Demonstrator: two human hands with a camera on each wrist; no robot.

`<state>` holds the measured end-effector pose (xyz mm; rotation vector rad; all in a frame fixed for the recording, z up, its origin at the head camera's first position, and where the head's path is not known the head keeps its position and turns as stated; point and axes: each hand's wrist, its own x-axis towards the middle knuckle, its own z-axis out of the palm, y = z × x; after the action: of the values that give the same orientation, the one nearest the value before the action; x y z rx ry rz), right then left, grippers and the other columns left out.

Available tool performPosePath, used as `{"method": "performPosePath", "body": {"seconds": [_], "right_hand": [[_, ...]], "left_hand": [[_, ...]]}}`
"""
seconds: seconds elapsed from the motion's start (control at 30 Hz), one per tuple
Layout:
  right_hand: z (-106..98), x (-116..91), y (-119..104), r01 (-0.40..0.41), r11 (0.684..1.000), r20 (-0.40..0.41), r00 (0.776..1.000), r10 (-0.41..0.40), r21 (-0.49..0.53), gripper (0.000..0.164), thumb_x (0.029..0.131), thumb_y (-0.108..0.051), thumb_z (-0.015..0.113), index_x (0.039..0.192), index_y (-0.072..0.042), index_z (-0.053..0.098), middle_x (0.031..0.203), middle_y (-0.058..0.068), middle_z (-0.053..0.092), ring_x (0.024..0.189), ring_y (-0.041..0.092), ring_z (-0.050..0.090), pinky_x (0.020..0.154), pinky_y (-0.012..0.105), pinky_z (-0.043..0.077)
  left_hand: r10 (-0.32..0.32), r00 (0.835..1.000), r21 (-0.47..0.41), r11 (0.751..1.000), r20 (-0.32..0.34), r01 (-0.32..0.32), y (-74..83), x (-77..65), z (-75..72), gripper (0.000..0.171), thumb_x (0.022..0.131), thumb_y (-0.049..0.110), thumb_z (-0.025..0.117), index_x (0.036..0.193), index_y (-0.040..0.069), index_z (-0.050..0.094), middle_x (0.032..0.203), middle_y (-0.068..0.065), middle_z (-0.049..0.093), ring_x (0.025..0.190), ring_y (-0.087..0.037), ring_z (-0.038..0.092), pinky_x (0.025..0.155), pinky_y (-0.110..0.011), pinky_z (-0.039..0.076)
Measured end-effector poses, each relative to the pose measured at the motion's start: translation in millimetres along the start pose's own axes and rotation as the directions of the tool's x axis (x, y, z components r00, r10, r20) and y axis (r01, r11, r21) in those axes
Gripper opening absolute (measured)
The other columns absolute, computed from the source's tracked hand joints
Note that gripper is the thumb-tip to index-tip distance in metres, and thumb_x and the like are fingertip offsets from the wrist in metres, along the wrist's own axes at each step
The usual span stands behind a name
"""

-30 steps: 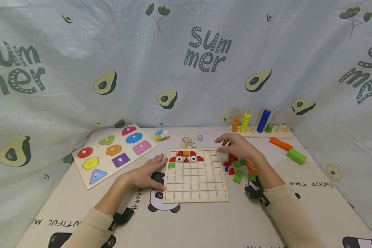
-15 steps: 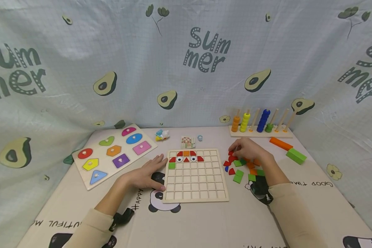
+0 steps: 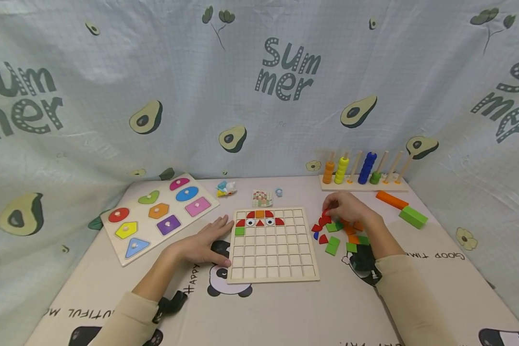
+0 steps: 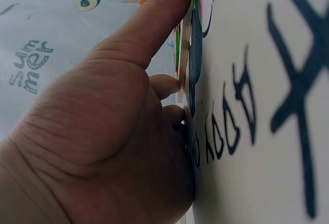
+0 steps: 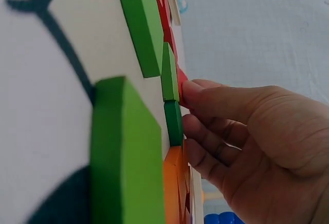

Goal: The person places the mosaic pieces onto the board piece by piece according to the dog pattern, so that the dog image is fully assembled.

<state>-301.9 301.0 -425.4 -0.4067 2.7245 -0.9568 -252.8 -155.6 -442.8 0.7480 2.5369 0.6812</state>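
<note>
The spread left hand (image 3: 204, 242) is touching the left edge of the wooden grid board (image 3: 277, 260), seemingly steadying it, while the right hand (image 3: 348, 208) is pinching a red piece (image 3: 326, 213) among loose colored blocks (image 3: 332, 246) lying handily to the board's right.

Head view evenly bright; left wrist view dimmer; nearest green block (image 5: 126, 157) soft-focused.

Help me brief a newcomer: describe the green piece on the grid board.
On the table, find the wooden grid board. In its third row from the far edge, leftmost cell, lies the green piece. It is the board's only green; its neighbours are red, orange or eye-printed.
</note>
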Motion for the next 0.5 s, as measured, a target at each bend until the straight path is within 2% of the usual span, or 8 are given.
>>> {"method": "performPosePath", "body": {"seconds": [0.2,0.33,0.5], "right_hand": [[-4,-2,-3,-0.008,1.000,-0.038,0.999,0.007,-0.014,0.008,0.088,-0.010,0.069,0.094,-0.014,0.071,0.088,0.002,0.066,0.077,0.023,0.057,0.068,0.033,0.052],[-7,-3,-4,0.009,1.000,-0.095,0.995,-0.009,0.003,0.010,0.086,-0.011,0.071,0.094,-0.016,0.074,0.091,0.001,0.069,0.082,0.023,0.059,0.072,0.033,0.054],[-7,-3,-17,0.093,0.994,-0.174,0.981,-0.081,0.061,0.012,0.086,-0.012,0.072,0.097,-0.015,0.075,0.095,0.001,0.071,0.085,0.020,0.064,0.076,0.033,0.055]], "left_hand": [[-0.001,1.000,0.006,1.000,0.001,0.001,0.6,-0.4,-0.2,0.110,0.069,0.063,0.074,0.155,0.028,0.014,0.162,0.003,-0.002,0.148,-0.025,-0.005,0.117,-0.053,0.004],[-0.006,1.000,0.004,1.000,0.002,0.006,1.3,-1.1,-0.6,0.110,0.070,0.063,0.074,0.155,0.029,0.014,0.162,0.004,-0.002,0.148,-0.025,-0.005,0.117,-0.054,0.004],[-0.002,1.000,0.001,1.000,0.002,0.002,-0.1,-1.2,-0.3,0.109,0.070,0.063,0.074,0.155,0.030,0.014,0.162,0.005,-0.002,0.148,-0.025,-0.005,0.117,-0.054,0.004]]}}
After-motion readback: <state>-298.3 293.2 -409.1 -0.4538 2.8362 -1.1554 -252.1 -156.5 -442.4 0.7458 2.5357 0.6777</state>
